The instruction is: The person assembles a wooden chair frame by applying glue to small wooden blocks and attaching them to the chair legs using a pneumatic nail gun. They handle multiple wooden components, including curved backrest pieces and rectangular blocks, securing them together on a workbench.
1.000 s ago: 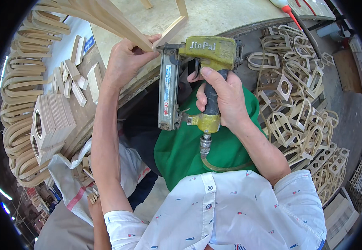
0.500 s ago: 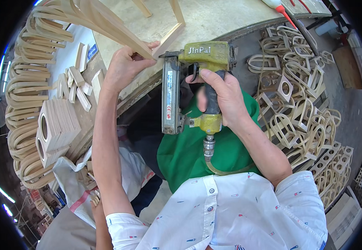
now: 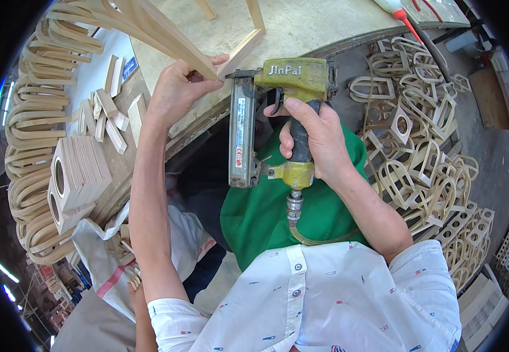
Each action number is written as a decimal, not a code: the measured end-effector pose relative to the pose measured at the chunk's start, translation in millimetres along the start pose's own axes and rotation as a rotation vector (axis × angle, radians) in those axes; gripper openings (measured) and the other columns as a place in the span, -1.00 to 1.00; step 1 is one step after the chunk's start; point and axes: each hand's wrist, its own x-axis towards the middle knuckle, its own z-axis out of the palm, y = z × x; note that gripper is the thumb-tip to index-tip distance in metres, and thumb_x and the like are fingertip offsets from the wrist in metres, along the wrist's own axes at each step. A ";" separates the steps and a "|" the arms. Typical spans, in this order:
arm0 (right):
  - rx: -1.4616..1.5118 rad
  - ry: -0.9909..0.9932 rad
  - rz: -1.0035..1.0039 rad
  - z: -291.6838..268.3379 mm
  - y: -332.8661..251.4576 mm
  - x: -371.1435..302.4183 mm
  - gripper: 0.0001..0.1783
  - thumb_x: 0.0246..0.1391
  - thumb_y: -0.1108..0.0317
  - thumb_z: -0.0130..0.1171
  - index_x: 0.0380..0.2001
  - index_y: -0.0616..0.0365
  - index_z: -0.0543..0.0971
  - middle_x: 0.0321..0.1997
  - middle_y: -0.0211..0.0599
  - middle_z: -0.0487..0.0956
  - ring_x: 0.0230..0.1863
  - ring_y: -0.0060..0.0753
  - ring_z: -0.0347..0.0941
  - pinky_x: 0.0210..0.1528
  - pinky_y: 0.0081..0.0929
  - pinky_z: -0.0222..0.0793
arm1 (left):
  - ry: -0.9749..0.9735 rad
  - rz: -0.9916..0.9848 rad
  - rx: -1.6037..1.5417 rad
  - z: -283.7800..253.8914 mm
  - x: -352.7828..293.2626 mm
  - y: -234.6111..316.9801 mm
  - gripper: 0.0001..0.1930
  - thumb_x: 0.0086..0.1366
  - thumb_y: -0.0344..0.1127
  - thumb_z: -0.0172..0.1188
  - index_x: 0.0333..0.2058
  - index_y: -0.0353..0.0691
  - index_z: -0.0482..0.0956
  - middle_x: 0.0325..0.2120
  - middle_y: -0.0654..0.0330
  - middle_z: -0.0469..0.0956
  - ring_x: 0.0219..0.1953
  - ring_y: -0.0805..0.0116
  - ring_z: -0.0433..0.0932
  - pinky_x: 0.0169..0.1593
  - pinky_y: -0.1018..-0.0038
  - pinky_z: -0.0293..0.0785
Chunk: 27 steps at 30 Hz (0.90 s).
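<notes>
To your left, curved wooden arches (image 3: 36, 138) line up beside stacked boards (image 3: 85, 170) with round holes, and a red-striped white sack (image 3: 99, 249) slumps nearer you. To your right, looped wooden frames (image 3: 393, 178) lie heaped on the floor (image 3: 494, 170); ahead is a red-nozzled white bottle (image 3: 391, 5).

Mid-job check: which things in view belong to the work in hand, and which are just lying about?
Apparently in use:
yellow nail gun, in the right hand
wooden frame, in the left hand
hose, attached below the gun

Apparently lying about:
short wood pieces
stacked holed plates
red-tipped bottle
</notes>
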 end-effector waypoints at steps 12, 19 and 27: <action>-0.086 0.020 0.032 -0.9 -1.5 1.6 -0.66 0.24 0.24 0.04 -0.16 0.38 0.43 -0.29 -0.16 0.56 -0.67 -0.58 0.35 -0.65 -0.57 0.33 | 0.022 -0.021 0.024 2.2 -1.1 2.0 -0.85 0.07 -0.53 0.32 -0.33 -0.34 0.61 -0.05 0.26 0.59 -0.21 0.54 0.50 -0.08 0.54 0.43; 0.004 -0.050 0.027 -9.8 -7.2 5.1 -0.64 0.24 0.25 0.03 -0.07 0.35 0.43 -0.20 -0.13 0.55 -0.64 -0.61 0.36 -0.64 -0.60 0.34 | -0.010 -0.030 0.076 -0.5 -7.4 22.9 -0.56 0.04 -0.62 0.25 -0.03 -0.27 0.56 -0.37 0.37 0.52 -0.28 0.62 0.45 -0.14 0.60 0.40; -0.020 0.030 -0.050 -48.1 -52.5 16.7 -0.68 0.21 0.27 0.02 -0.16 0.36 0.47 -0.25 -0.19 0.55 -0.63 -0.59 0.39 -0.66 -0.58 0.34 | 0.037 -0.082 -0.292 -25.5 20.5 14.0 -0.50 0.19 -0.48 0.17 0.14 -0.35 0.40 -0.04 0.11 0.52 -0.07 0.38 0.50 0.06 0.46 0.42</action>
